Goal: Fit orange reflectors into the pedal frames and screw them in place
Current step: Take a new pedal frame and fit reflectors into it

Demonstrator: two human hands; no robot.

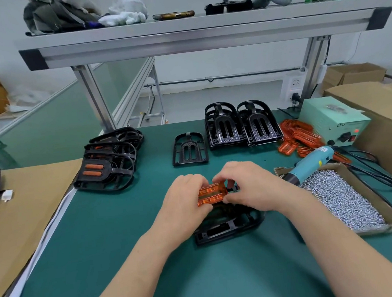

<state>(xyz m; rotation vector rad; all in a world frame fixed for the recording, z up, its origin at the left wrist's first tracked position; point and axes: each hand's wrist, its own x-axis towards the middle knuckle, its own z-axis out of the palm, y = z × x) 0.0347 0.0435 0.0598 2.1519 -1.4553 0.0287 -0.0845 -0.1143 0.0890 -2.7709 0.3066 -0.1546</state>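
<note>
Green matting [103, 236] covers the bench where I work, and just in front of me I hold one orange reflector [211, 194] between both hands. My left hand [185, 202] grips its left end with curled fingers, and my right hand [251, 188] pinches its right end between thumb and fingertips. The reflector sits at the far end of a black frame [224, 230] that lies flat on the mat, partly hidden under my hands; I cannot tell whether the reflector is seated in it. Beyond my hands a single frame [189, 148] lies alone on the mat. Behind it and to the right stand two stacks of frames [242, 124], side by side and touching. Just right of those stacks lies a loose pile of reflectors [300, 134]. Near my right hand a teal screwdriver [312, 165] rests with its dark tip over the edge of a cardboard box [390, 216] filled with silver screws [344, 198]. Black cables [377, 175] run past the box toward a pale green power unit [332, 118] at the bench's back right corner. To my left, well apart from my hands, sits a heap of frames [108, 168], the front one showing two orange bars. Brown cardboard [20, 207] covers the bench's left edge beside that heap. Overhead, an aluminium shelf [194, 32] carries cloths and other small items.
</note>
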